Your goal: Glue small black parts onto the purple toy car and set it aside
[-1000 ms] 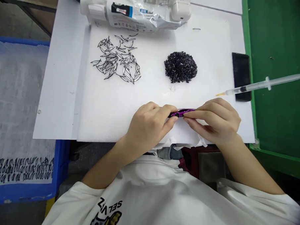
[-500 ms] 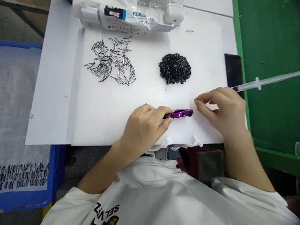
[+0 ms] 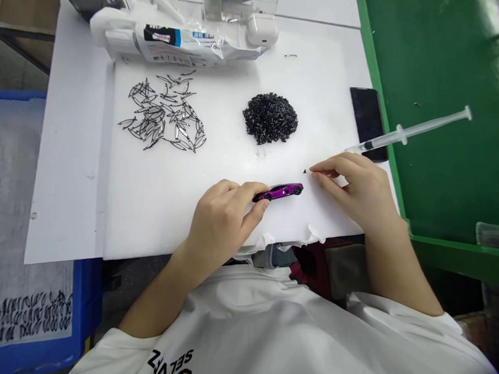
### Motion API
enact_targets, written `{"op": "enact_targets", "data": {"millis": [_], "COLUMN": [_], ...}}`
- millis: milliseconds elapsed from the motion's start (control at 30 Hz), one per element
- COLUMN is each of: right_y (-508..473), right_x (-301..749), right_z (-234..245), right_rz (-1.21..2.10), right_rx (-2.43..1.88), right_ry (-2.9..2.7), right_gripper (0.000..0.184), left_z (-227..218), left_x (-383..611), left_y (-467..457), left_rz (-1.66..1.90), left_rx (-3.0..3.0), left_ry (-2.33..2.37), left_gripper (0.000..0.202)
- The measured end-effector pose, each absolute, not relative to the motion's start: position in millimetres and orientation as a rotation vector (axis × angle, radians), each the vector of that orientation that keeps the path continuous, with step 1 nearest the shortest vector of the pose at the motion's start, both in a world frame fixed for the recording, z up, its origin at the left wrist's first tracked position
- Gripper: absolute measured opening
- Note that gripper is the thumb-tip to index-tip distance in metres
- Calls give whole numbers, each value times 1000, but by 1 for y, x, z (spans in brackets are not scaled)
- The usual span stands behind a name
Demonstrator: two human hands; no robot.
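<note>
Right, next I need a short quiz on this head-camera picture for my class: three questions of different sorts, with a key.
1. Open question: what colour is the small piece at the fingers of the right hand?

2. Multiple choice: what holds the purple toy car?
a) the right hand
b) the left hand
c) both hands

3. True or false: in this view, the heap of black pieces lies to the right of the thin, dark-edged slivers.

Key
1. Black.
2. b
3. True.
</note>
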State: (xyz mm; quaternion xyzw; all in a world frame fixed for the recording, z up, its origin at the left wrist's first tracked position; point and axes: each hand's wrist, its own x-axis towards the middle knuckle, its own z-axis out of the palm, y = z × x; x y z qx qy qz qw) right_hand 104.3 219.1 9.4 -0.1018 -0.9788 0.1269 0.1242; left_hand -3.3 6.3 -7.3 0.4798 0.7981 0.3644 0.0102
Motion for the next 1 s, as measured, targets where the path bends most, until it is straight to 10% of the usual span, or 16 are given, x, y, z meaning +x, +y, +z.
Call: {"op": "enact_targets", "data": {"millis": [1000], "right_y": [236], "right_x": [48], "right_z": [7], "right_rz": [-101], "right_rx": [-238], "right_ry": [-2880], "right_gripper": [21], "left_z": [-7], "left_x": [-3], "left_y": [5], "left_rz": [1154], "left_rx": [1486], "left_ry": [2487], "left_gripper": [19]}}
